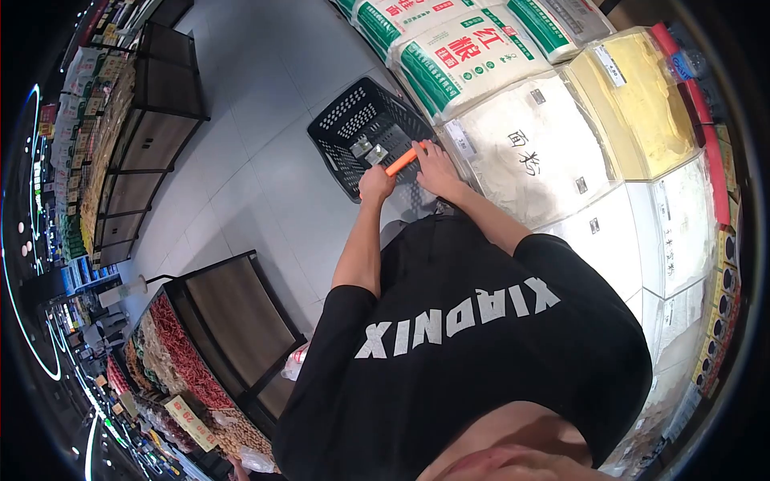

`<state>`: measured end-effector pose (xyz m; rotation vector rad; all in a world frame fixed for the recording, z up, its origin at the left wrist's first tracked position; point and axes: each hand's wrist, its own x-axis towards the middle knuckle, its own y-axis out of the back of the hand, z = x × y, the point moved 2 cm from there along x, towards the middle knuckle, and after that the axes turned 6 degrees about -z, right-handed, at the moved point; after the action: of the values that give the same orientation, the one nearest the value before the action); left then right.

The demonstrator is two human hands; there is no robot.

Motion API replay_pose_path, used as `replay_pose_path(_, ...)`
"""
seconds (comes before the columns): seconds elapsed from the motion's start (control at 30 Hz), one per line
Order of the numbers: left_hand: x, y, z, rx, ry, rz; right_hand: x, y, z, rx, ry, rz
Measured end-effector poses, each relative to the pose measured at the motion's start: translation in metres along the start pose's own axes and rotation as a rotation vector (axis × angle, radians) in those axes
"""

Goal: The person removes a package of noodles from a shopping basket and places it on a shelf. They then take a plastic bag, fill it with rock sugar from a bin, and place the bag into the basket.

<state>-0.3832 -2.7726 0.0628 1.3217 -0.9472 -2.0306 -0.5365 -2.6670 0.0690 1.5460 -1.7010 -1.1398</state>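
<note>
My left hand (377,184) is closed around the near end of an orange handle (403,160). My right hand (437,170) grips the other end of that handle, close to the flour bin. The handle belongs to a dark perforated shopping basket (327,132) in front of me, low over the tiled floor. Inside the basket lie a couple of small clear packets (377,153) with whitish and greenish contents; their kind is too small to make out.
At right stand clear-covered bins of white flour (553,152) and yellow meal (642,104). Large printed sacks (469,60) are stacked beyond them. Dark display stands (233,321) with dried goods (188,353) are on the left. Grey floor (257,104) runs between.
</note>
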Motion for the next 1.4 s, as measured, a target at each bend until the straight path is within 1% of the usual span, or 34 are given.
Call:
replay_pose_path(0.07,0.012,0.01,0.017,-0.05,0.083,0.007,0.003,0.012,0.014,0.159,-0.079,-0.018)
replay_pose_path(0.1,0.021,0.011,0.019,-0.071,0.082,0.019,0.007,0.011,0.019,0.148,-0.108,-0.001)
replay_pose_path(0.23,0.062,0.014,0.023,-0.13,0.143,0.05,0.016,-0.001,0.025,0.265,-0.213,-0.144)
replay_pose_path(0.33,0.098,0.0,0.02,-0.323,0.153,-0.011,0.03,-0.015,0.013,0.401,-0.222,-0.193)
replay_pose_path(0.37,0.107,-0.005,0.019,-0.369,0.1,-0.062,0.034,-0.015,0.004,0.423,-0.239,-0.262)
replay_pose_path(0.47,0.107,0.013,0.045,-0.59,-0.039,0.032,0.055,-0.014,-0.02,0.481,-0.2,-0.373)
replay_pose_path(0.5,0.119,0.009,0.045,-0.656,-0.072,-0.027,0.06,-0.002,-0.028,0.543,-0.177,-0.363)
replay_pose_path(0.6,0.142,0.004,0.054,-0.944,-0.076,-0.184,0.084,-0.035,-0.007,0.591,-0.25,-0.173)
replay_pose_path(0.63,0.15,0.005,0.056,-0.972,-0.04,-0.246,0.09,-0.037,-0.006,0.531,-0.288,-0.137)
replay_pose_path(0.73,0.162,0.012,0.066,-1.239,-0.066,-0.379,0.101,-0.036,-0.001,0.518,-0.411,-0.118)
replay_pose_path(0.77,0.166,0.016,0.067,-1.174,-0.095,-0.386,0.107,-0.033,0.002,0.483,-0.437,-0.071)
replay_pose_path(0.83,0.166,0.029,0.07,-1.174,-0.133,-0.453,0.113,-0.033,0.01,0.423,-0.5,0.023)
replay_pose_path(0.9,0.178,0.041,0.071,-1.133,-0.171,-0.491,0.118,-0.03,0.012,0.451,-0.582,0.033)
replay_pose_path(0.93,0.188,0.043,0.071,-1.161,-0.174,-0.502,0.119,-0.026,0.013,0.468,-0.626,0.041)
replay_pose_path(1.03,0.211,0.05,0.073,-1.196,-0.184,-0.528,0.124,-0.013,0.01,0.458,-0.629,0.173)
replay_pose_path(1.13,0.23,0.06,0.074,-1.186,-0.187,-0.543,0.122,0.004,-0.002,0.493,-0.703,0.194)
replay_pose_path(1.23,0.24,0.069,0.081,-1.199,-0.18,-0.529,0.115,0.002,-0.013,0.385,-0.659,0.287)
replay_pose_path(1.33,0.254,0.076,0.089,-1.191,-0.218,-0.587,0.103,-0.01,-0.019,0.402,-0.634,0.211)
replay_pose_path(1.37,0.26,0.078,0.091,-1.188,-0.237,-0.6,0.098,-0.016,-0.017,0.445,-0.664,0.104)
replay_pose_path(1.4,0.265,0.078,0.093,-1.188,-0.256,-0.614,0.092,-0.02,-0.015,0.452,-0.65,0.081)
